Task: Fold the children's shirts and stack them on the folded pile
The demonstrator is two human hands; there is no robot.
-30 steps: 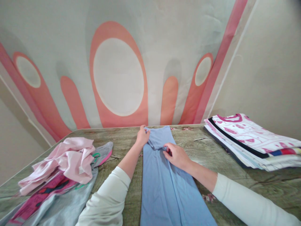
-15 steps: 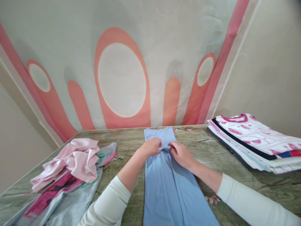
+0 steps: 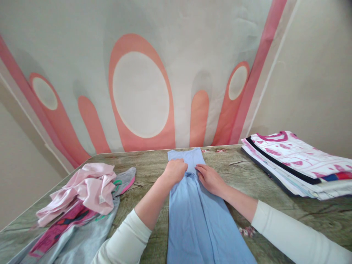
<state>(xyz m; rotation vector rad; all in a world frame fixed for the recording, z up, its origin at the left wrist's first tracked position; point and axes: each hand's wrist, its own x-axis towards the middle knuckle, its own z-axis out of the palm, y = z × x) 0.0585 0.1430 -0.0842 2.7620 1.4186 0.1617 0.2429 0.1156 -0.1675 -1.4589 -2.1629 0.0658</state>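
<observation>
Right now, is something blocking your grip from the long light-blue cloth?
Nothing visible is between them: the left grip and right grip both touch the long light-blue cloth. The crumpled pale-pink fabric lies apart to the left, and the stack of folded, mostly white clothes sits to the right.

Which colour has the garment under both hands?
The garment is light blue, seen in the head view.

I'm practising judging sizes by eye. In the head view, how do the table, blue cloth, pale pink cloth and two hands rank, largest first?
1. Table
2. Blue cloth
3. Pale pink cloth
4. Left hand and right hand: too alike to rank
</observation>
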